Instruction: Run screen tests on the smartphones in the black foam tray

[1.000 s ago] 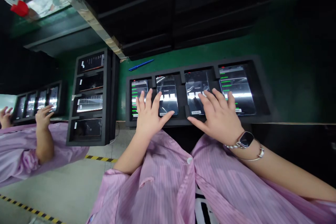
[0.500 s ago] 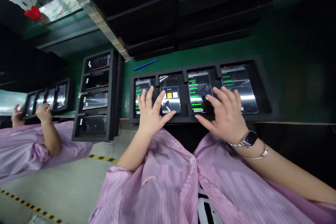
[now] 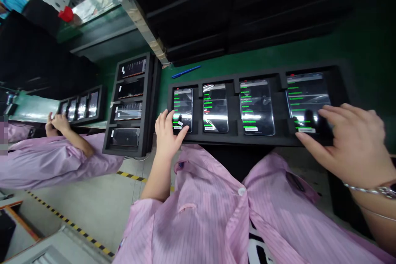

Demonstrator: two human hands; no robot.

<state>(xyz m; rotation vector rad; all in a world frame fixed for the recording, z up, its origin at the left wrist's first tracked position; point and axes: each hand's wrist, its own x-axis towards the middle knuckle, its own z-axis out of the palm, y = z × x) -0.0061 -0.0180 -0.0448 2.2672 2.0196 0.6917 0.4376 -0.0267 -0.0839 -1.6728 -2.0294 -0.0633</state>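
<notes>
On the green tabletop point(image 3: 262, 58) in front of us lies a long black foam tray point(image 3: 232, 138) with four compartments in a row, each bearing a flat, dark-screened phone. We see lines of green text on all four screens: the leftmost phone point(image 3: 185, 105), the second phone point(image 3: 215, 109), which also shows a short red line, the third phone point(image 3: 256, 107) and the rightmost phone point(image 3: 305, 90). We hold our left hand point(image 3: 168, 134) at the tray's left end, fingers loosely spread, thumb well out over the leftmost phone's lower part, with nothing in its grasp. We have our right hand point(image 3: 352, 144) at the other end, fingers half bent and thumb apart, gripping nothing, near the lower right of the rightmost phone; we cannot tell whether either hand's fingertips touch glass. A silver chain bracelet point(image 3: 360, 188) circles our right wrist. Behind the tray's left end we see a slim blue pen point(image 3: 186, 71), and to the left, a black foam tray stack point(image 3: 149, 90) with four dark phones point(image 3: 125, 137) in its top layer. Farther left, a co-worker in a pink sleeve holds both hands point(image 3: 61, 123) beside another black tray point(image 3: 100, 103).
</notes>
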